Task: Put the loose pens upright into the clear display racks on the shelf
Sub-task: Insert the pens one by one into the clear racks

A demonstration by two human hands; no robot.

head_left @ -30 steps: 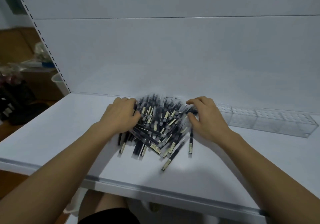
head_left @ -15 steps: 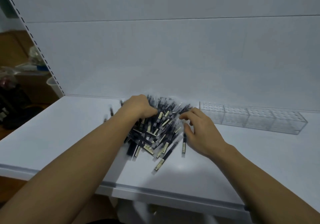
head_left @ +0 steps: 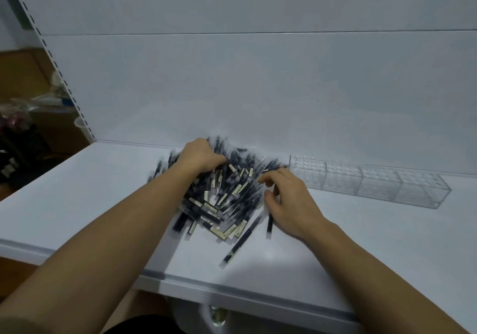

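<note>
Both arms outstretched; left hand (head_left: 200, 156) grip curled round pens (head_left: 227, 200); right hand (head_left: 291, 202) palm-down beside them, grip unclear.

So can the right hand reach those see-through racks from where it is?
Probably yes. The right hand sits at the right edge of the pen pile, and the clear racks stand just to its right at the back of the shelf. Nothing seems to block the way.

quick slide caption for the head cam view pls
Left hand grips into a heap of loose pens on the white shelf, right hand at its edge, clear display racks alongside.
</note>
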